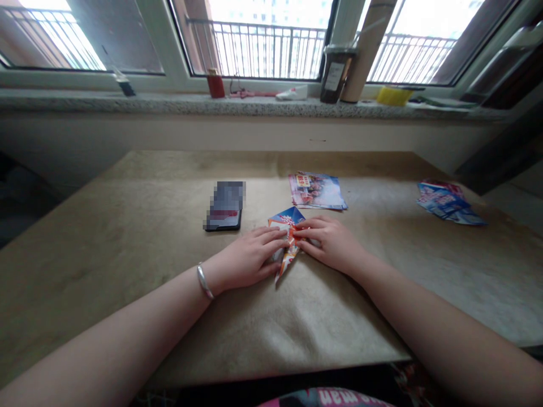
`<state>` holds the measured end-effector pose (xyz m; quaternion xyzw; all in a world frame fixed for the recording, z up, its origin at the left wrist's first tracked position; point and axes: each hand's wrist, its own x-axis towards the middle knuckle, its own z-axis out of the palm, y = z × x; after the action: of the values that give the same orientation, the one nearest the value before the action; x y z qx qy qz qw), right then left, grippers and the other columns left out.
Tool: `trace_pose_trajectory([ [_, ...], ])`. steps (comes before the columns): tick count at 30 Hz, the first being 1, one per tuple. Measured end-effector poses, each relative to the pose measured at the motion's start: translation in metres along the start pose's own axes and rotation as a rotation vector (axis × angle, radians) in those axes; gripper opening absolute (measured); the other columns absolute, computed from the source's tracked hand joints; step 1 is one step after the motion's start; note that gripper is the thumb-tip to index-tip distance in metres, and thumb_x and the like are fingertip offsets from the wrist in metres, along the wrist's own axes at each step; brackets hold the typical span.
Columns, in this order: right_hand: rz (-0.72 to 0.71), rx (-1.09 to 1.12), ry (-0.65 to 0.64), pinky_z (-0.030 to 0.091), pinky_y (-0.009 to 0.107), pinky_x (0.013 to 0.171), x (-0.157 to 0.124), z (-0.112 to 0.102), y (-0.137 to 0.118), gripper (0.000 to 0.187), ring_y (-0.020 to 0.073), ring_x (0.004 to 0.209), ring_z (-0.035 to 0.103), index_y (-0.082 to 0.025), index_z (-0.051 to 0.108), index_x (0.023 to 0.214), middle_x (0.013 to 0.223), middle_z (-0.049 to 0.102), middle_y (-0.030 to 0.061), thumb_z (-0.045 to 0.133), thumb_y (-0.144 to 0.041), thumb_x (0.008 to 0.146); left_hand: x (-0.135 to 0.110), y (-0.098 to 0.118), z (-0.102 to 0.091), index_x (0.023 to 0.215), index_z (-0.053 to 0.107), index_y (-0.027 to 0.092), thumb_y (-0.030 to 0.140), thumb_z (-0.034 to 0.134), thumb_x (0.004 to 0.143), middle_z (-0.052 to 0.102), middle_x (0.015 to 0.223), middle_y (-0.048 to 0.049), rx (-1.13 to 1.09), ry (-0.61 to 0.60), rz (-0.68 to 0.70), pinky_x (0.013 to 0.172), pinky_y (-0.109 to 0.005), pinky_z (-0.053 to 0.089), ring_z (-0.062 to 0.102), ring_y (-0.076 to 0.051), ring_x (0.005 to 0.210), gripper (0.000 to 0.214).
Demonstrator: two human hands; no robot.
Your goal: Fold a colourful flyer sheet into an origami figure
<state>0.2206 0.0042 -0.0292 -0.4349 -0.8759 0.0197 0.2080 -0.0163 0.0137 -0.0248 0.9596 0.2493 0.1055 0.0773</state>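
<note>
The folded paper (292, 240) lay on the table (127, 237) straight in front of you, between your 2 hands and partly hidden by them. Its far end made a blue peak, its middle showed orange and white, and 1 narrow tip pointed back toward you.

Your left hand (254, 254) lay palm down over the paper's left part, fingers stretched out close together, thumb nearer you. Your right hand (331, 240) reached in from the other side, its fingers straight, slightly spread, their tips on the paper's right part. Neither hand was closed round anything; you could not tell how hard they pressed. You wore 1 silver bracelet (203, 281) on your left wrist.

Just beyond the paper, slightly to the right, you had a stack of printed sheets (320, 191). A dark phone (224, 206), its face pixelated, lay beyond your left hand. Well apart, on the far right, blue and pink sheets (449, 203) lay fanned out.

Past the table, the stone windowsill (169, 105) carried a red container (215, 85), a dark lidded cup (334, 76), a tall brown tube (365, 51) and a yellow item (394, 95). Outside the windows stood a railing (263, 45).
</note>
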Motion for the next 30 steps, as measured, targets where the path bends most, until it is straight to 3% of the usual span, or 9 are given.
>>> trace_pose_trajectory([
  [6,-0.011,-0.065,-0.028,0.047,0.041,0.096,0.002,-0.002,-0.006,0.033,0.0241,0.109,0.059,-0.02,0.069,0.112,0.115,0.068,0.0062,0.05,-0.037,0.091,0.002,0.003,-0.001,0.13,0.05,0.024,0.035,0.053,0.091,0.05,0.135,-0.0072,0.008,0.057,0.008,0.111,-0.047,0.03,0.041,-0.025,0.128,0.041],
  [17,-0.003,-0.062,-0.02,0.046,0.04,0.099,0.004,0.002,-0.008,0.033,0.0243,0.113,0.058,-0.019,0.068,0.113,0.118,0.067,0.007,0.051,-0.035,0.09,0.005,0.005,0.0,0.123,0.054,0.021,0.029,0.054,0.09,0.052,0.132,-0.0054,-0.047,0.069,-0.005,0.109,-0.043,0.034,0.04,-0.025,0.125,0.034],
  [22,0.0,-0.041,-0.035,0.045,0.04,0.101,0.005,0.005,-0.006,0.035,0.0243,0.114,0.057,-0.018,0.066,0.117,0.121,0.066,0.0066,0.052,-0.035,0.09,0.005,0.009,-0.001,0.122,0.054,0.019,0.037,0.054,0.09,0.052,0.131,-0.0076,-0.012,0.072,-0.036,0.109,-0.042,0.034,0.04,-0.025,0.125,0.037],
  [30,-0.003,0.013,0.066,0.046,0.041,0.099,0.006,0.013,0.001,0.029,0.0243,0.115,0.053,-0.021,0.068,0.109,0.117,0.066,0.0067,0.056,-0.036,0.087,0.004,0.005,0.001,0.122,0.055,0.024,0.035,0.058,0.087,0.053,0.131,-0.0057,-0.003,0.096,-0.064,0.107,-0.045,0.035,0.042,-0.025,0.125,0.037],
])
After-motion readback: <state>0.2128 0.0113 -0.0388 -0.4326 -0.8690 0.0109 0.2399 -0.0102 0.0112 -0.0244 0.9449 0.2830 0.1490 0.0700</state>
